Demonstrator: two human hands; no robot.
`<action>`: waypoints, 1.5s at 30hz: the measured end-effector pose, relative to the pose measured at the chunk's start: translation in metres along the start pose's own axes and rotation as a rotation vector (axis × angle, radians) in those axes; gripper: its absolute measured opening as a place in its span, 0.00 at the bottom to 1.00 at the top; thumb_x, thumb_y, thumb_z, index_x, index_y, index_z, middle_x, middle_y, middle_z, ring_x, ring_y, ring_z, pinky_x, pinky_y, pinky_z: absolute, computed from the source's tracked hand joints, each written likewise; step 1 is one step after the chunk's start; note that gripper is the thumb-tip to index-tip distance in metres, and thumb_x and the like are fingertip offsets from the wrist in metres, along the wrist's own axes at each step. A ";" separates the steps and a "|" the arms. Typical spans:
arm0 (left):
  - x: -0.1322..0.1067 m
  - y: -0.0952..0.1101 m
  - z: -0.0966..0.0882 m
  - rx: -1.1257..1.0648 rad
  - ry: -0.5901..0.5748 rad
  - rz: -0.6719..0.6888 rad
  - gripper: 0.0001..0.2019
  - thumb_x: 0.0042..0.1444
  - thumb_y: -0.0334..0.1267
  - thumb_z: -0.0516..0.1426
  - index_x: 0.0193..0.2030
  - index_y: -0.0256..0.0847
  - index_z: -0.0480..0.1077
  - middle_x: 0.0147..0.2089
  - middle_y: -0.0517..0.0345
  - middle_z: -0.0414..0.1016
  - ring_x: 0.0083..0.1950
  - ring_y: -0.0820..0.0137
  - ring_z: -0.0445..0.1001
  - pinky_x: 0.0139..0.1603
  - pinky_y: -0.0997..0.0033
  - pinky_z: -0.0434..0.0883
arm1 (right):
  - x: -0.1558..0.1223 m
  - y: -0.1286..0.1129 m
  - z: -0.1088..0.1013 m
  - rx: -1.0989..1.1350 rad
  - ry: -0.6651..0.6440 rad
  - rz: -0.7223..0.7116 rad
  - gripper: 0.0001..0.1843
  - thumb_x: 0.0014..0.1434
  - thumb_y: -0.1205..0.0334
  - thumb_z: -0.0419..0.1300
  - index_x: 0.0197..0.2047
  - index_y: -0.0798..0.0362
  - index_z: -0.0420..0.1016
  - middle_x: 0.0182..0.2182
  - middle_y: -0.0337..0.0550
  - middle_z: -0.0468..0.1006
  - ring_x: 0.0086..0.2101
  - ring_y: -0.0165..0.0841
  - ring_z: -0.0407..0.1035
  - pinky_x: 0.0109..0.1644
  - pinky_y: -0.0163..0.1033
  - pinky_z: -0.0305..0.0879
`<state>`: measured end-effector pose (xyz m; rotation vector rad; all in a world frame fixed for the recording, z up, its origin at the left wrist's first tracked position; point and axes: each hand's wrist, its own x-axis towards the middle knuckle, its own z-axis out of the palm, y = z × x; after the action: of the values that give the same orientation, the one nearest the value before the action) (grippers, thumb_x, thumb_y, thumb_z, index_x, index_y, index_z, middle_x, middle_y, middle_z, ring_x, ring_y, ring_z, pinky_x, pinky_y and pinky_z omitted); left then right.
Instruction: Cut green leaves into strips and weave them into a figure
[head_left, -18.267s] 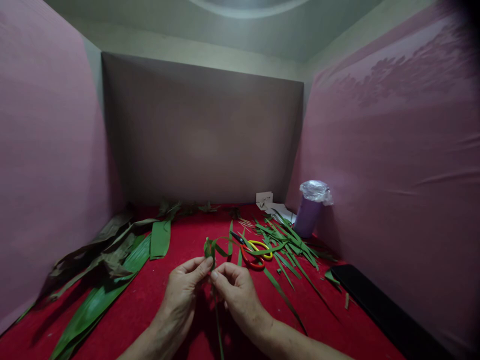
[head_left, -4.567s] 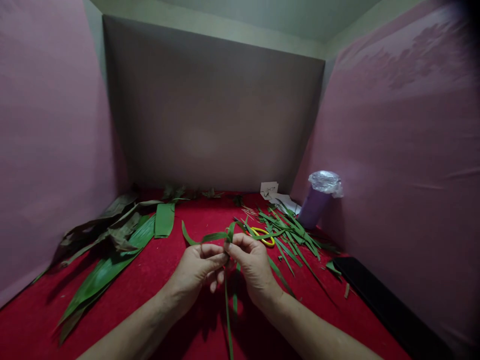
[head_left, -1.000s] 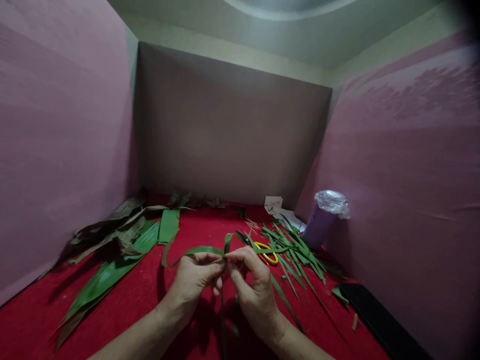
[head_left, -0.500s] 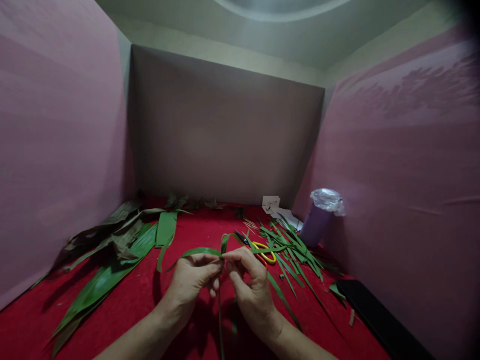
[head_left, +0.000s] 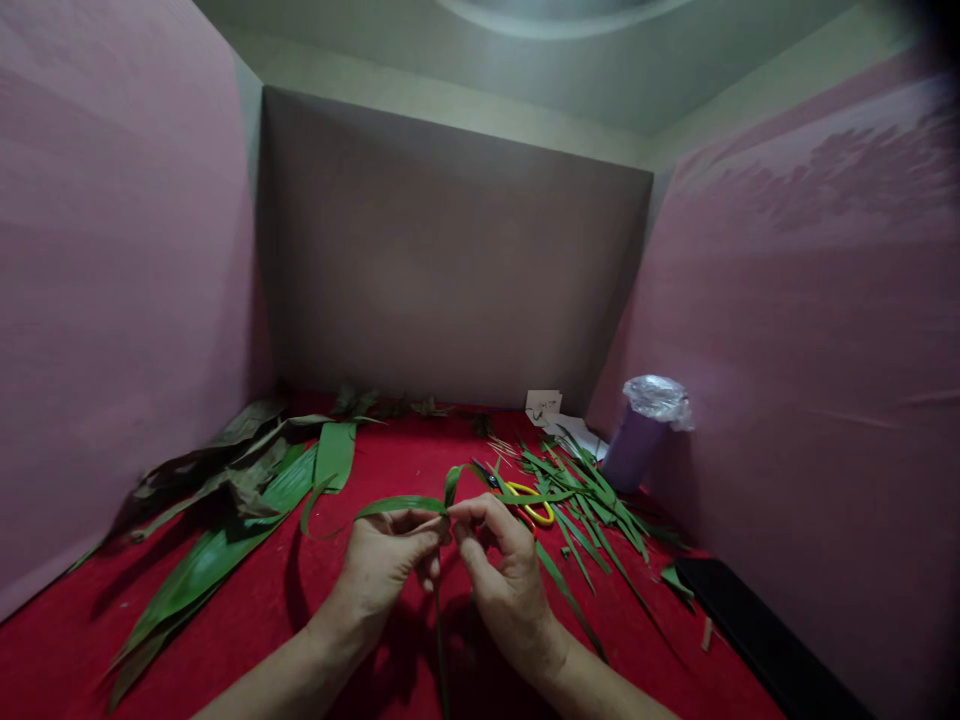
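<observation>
My left hand and my right hand meet fingertip to fingertip over the red cloth. Between them they pinch narrow green leaf strips where these cross. One strip arches out to the left and curls at its end; another loops up above my right fingertips and bends to the right. A thin stem hangs down between my hands. The fingertips hide the crossing point itself. Just beyond my right hand lie scissors with yellow and red handles, partly covered by a strip.
Cut leaf strips are heaped at right, near a purple container topped with clear plastic. Broad green leaves and dried leaves lie at left. A black flat object is at lower right; pink walls flank the red cloth.
The left strip's loose end has swung a little further left and curls up more. Both hands keep their pinch at nearly the same spot.
</observation>
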<state>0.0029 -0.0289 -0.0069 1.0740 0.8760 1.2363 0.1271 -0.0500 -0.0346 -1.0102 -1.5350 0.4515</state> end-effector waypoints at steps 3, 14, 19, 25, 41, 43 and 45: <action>-0.001 0.001 0.001 0.011 0.012 0.019 0.08 0.30 0.34 0.66 0.18 0.33 0.73 0.14 0.59 0.71 0.12 0.76 0.63 0.11 0.78 0.62 | 0.000 -0.002 -0.001 0.032 0.015 -0.001 0.07 0.57 0.71 0.52 0.34 0.52 0.69 0.28 0.38 0.70 0.29 0.30 0.65 0.33 0.34 0.60; -0.004 -0.001 0.001 0.135 -0.092 0.056 0.13 0.38 0.42 0.65 0.17 0.34 0.71 0.11 0.62 0.67 0.12 0.77 0.63 0.13 0.78 0.63 | 0.007 -0.010 -0.007 0.176 0.186 -0.006 0.08 0.59 0.67 0.53 0.40 0.50 0.71 0.30 0.39 0.70 0.30 0.30 0.64 0.34 0.34 0.61; 0.002 -0.005 -0.003 0.104 -0.109 0.009 0.13 0.35 0.43 0.67 0.22 0.34 0.73 0.17 0.59 0.72 0.13 0.77 0.63 0.12 0.77 0.63 | 0.009 -0.008 -0.006 0.227 0.118 0.010 0.11 0.58 0.68 0.52 0.42 0.50 0.71 0.31 0.39 0.69 0.30 0.30 0.63 0.33 0.34 0.62; 0.005 -0.009 -0.006 0.117 -0.135 -0.002 0.13 0.37 0.43 0.66 0.22 0.34 0.73 0.17 0.59 0.71 0.13 0.78 0.62 0.11 0.79 0.62 | 0.009 -0.006 -0.005 0.276 0.123 0.066 0.07 0.56 0.70 0.53 0.37 0.52 0.69 0.27 0.37 0.69 0.27 0.28 0.63 0.31 0.33 0.62; 0.000 -0.001 -0.007 0.124 -0.213 -0.027 0.10 0.41 0.40 0.65 0.23 0.35 0.74 0.20 0.60 0.70 0.17 0.78 0.60 0.15 0.79 0.59 | 0.008 -0.005 -0.007 0.043 0.103 -0.074 0.08 0.56 0.72 0.54 0.34 0.52 0.73 0.28 0.40 0.72 0.29 0.31 0.66 0.29 0.34 0.60; 0.000 -0.001 -0.007 0.139 -0.224 -0.011 0.10 0.42 0.40 0.64 0.24 0.35 0.73 0.21 0.60 0.70 0.18 0.78 0.60 0.16 0.79 0.58 | 0.008 -0.005 -0.007 0.022 0.106 -0.090 0.09 0.56 0.73 0.54 0.34 0.52 0.73 0.27 0.40 0.72 0.28 0.30 0.67 0.29 0.34 0.60; 0.000 -0.001 -0.007 0.152 -0.244 0.027 0.09 0.44 0.40 0.63 0.24 0.35 0.72 0.21 0.61 0.68 0.19 0.77 0.60 0.17 0.78 0.58 | 0.008 -0.006 -0.007 0.004 0.103 -0.102 0.10 0.55 0.73 0.55 0.34 0.52 0.74 0.27 0.40 0.72 0.28 0.31 0.67 0.30 0.35 0.60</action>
<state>-0.0039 -0.0273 -0.0096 1.3317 0.7780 1.0460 0.1325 -0.0490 -0.0236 -0.9330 -1.4850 0.3261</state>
